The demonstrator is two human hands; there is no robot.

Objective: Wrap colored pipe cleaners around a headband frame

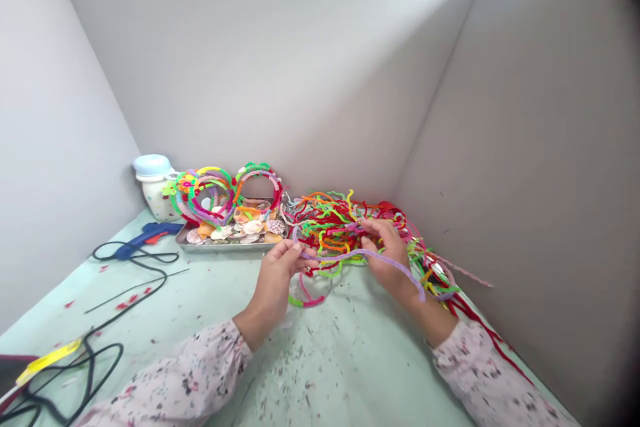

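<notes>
My left hand [278, 273] is closed in a pinch on one end of a lilac pipe cleaner [350, 255]. The lilac pipe cleaner runs right, past my right hand [387, 255], and curves down over that wrist. My right hand's fingers are closed on the same pipe cleaner, at the near edge of a tangled pile of coloured pipe cleaners [345, 221]. A bent pink and green pipe cleaner [307, 299] lies on the table just below my left hand.
A metal tray [225, 245] with seashells and several pipe-cleaner headbands [220, 195] stands at the back left, beside a white jar [154, 185]. A blue glue gun [145, 237] and its black cord [125, 293] lie at left. Grey walls close in on three sides.
</notes>
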